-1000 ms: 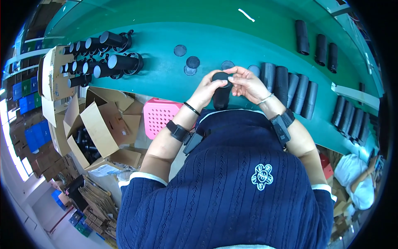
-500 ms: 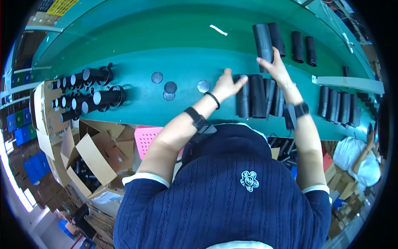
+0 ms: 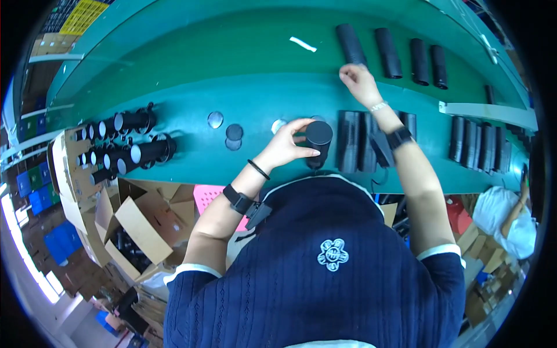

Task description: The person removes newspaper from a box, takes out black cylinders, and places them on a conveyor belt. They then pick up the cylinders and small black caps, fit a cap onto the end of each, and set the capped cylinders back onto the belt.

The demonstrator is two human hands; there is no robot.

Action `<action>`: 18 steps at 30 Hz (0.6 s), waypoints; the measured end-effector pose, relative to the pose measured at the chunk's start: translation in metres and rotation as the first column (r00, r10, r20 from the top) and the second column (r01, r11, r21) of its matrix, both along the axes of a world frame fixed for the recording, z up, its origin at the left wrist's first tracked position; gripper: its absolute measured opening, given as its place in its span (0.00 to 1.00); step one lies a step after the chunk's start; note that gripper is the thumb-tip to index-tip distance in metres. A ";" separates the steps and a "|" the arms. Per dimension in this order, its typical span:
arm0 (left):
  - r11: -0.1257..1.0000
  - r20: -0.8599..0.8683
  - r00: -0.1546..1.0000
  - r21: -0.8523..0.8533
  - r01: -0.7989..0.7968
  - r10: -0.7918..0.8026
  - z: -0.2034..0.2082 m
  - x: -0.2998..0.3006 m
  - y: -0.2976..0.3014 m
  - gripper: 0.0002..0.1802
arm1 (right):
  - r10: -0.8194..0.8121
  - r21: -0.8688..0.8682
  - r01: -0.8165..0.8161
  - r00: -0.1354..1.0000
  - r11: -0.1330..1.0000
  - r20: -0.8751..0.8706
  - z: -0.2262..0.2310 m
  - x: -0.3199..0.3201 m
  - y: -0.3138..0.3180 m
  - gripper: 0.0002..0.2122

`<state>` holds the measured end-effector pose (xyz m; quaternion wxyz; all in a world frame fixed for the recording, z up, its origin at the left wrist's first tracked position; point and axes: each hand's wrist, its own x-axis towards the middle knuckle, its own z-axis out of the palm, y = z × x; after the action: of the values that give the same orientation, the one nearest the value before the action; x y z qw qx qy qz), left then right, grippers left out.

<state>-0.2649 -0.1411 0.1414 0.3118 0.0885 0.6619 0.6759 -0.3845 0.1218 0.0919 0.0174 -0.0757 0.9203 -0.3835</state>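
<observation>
My left hand (image 3: 286,144) is closed around a black cylinder (image 3: 319,134), held tilted with its flat round end toward me. My right hand (image 3: 361,86) is over the back part of the bench, its fingers bent together with nothing visible in them. Just beyond its fingers lies a black ribbed tube (image 3: 350,43), its lower end partly behind the hand. Between my forearms, several more ribbed tubes (image 3: 349,142) lie side by side, some hidden by my right forearm. Flat round discs (image 3: 234,132) lie left of my left hand, one partly behind its fingers.
Several black cylindrical pieces with handles (image 3: 152,152) lie at the left of the green bench (image 3: 197,156). More tubes lie at the back (image 3: 387,53) and right (image 3: 471,145), beyond a white bracket (image 3: 487,111). Open cartons (image 3: 145,229) and a pink basket (image 3: 206,196) stand below. Another person's arm (image 3: 515,211) shows at far right.
My left hand has picked up a black cylinder from the row's left end and tilted it up. The tube my right hand held now lies at the back; that hand has come off it.
</observation>
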 end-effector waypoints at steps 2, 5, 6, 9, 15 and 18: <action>0.999 0.004 0.999 -0.004 -0.045 0.045 0.005 0.016 -0.019 0.39 | 0.316 -0.536 0.028 0.781 0.844 0.539 0.044 0.045 -0.029 0.11; 0.999 -0.128 0.992 0.038 -0.012 0.017 0.016 0.026 -0.022 0.36 | 0.545 -0.721 0.140 0.563 0.678 0.622 0.070 0.101 -0.047 0.11; 0.999 -0.123 0.992 0.036 -0.014 0.018 0.018 0.029 -0.023 0.36 | 0.589 -0.776 0.160 0.564 0.610 0.579 0.067 0.114 -0.049 0.12; 0.993 -0.301 0.947 -0.056 0.100 -0.112 0.015 0.038 -0.026 0.37 | 0.549 -0.797 0.239 0.615 0.555 0.566 0.066 0.134 -0.050 0.14; 0.994 -0.239 0.966 0.006 0.106 -0.102 0.006 0.060 -0.021 0.31 | 0.551 -0.830 0.199 0.664 0.522 0.505 0.069 0.166 -0.062 0.22; 0.999 -0.253 0.967 0.031 0.036 -0.027 0.006 0.062 -0.019 0.23 | 0.532 -0.821 0.200 0.675 0.535 0.512 0.067 0.169 -0.063 0.23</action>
<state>-0.2025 -0.1597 0.1475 0.2342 0.1896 0.6826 0.6658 -0.2157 0.0591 0.1586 0.3769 -0.0156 0.5271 -0.7615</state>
